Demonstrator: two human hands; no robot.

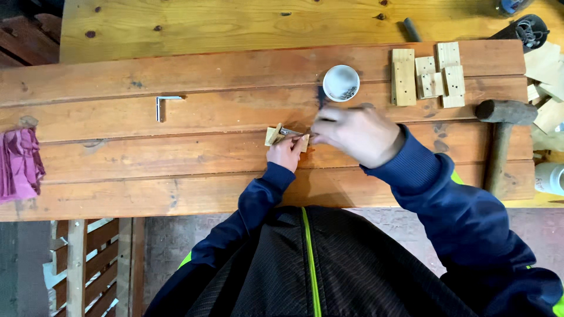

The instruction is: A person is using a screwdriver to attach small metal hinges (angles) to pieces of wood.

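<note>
While the left hand (286, 152) pinches a small wooden block (274, 135) flat against the workbench (147, 158), fingers closed on it, the right hand (358, 134) sits just at its 3 o'clock, curled shut around a thin tool with a dark handle (321, 97) poking up toward 12 o'clock. Can't really tell what the tool is, the hand hides most of it. A bit of metal (289, 132) lies on the block between the two hands, touching the wood; too small to say more.

Stuff around: at about 1 o'clock from the block, just past the right hand's knuckles, there's a little white cup (341, 83) with what looks like small dark screws in the bottom. Further toward 2 o'clock is a cluster of pale wood offcuts (429, 73) with holes drilled in them, packed side by side. A hammer (500, 132) lies at 3 o'clock, well apart, head up and handle running down toward the bench edge. Way over at 10 o'clock a metal L-bracket (162, 104) lies flat on the boards by itself. A pink rag (20, 163) hangs at the far 9 o'clock end. More light wood scraps (546, 82) pile up at the right edge, plus a white bottle (550, 178) below them.

Nothing sits between the hands and the cup; the right forearm does cross the boards toward the hammer side.
</note>
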